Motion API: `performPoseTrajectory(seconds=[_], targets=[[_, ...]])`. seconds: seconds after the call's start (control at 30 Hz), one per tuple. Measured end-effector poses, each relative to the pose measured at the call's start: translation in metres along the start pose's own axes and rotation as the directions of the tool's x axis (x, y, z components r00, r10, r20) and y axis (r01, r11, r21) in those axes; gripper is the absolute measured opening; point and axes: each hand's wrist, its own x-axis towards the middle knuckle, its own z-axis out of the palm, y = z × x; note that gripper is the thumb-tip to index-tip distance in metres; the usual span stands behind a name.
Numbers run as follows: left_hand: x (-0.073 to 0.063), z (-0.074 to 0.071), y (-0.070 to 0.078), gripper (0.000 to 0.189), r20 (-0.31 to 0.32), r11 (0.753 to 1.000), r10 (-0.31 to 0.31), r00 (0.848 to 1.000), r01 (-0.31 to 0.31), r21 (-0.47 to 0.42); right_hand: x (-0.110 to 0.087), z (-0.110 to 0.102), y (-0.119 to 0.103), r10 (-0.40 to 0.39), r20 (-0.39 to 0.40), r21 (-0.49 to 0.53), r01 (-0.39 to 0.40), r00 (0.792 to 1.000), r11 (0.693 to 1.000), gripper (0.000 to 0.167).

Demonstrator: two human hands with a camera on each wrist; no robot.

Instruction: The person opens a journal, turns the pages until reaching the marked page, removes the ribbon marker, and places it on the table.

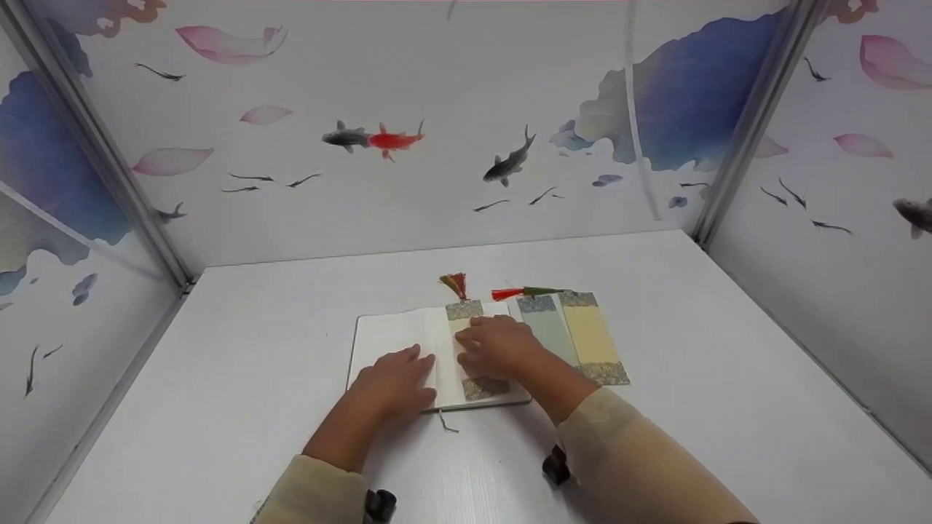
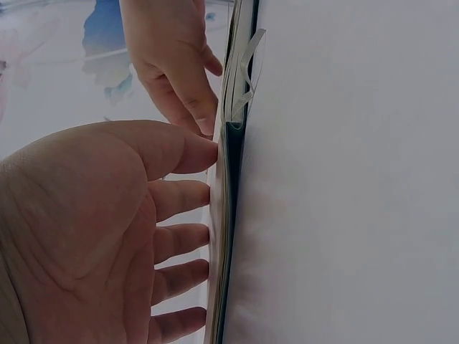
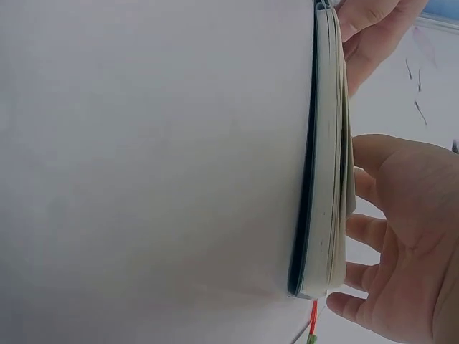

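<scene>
An open notebook [image 1: 393, 331] with blank pages lies on the white table. My left hand [image 1: 393, 386] rests on its left page near the spine, with all the fingertips touching the paper in the left wrist view. On the right page lies a cream bookmark [image 1: 484, 388] with patterned ends, and its red and gold tassel [image 1: 456, 284] sticks out past the top edge. Over this bookmark, my right hand [image 1: 502, 346] presses its fingertips down. From the side, the right wrist view shows the notebook's page block [image 3: 326, 179] and dark cover, with fingertips along the top surface.
Right of the notebook lie a pale green bookmark [image 1: 550, 331] and a yellow bookmark [image 1: 591, 331], with a red and green tassel [image 1: 528, 292] across their tops. A thin ribbon [image 1: 446, 423] trails from the notebook's bottom edge. Printed panels [image 1: 437, 211] wall in the table.
</scene>
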Motion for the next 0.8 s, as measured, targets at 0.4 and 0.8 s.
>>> performPoseTrajectory(seconds=[0.4,0.8], targets=[[-0.001,0.000,0.002,0.064,0.004,1.000,-0.003,1.000,0.003,-0.006,0.002,0.001,-0.001,0.037,0.012,-0.061,-0.036,0.999,0.997,0.052],[-0.001,-0.002,0.001,0.064,0.009,1.000,0.001,1.000,-0.001,0.012,0.005,0.002,0.016,0.204,-0.062,0.131,-0.195,0.977,0.972,0.048]])
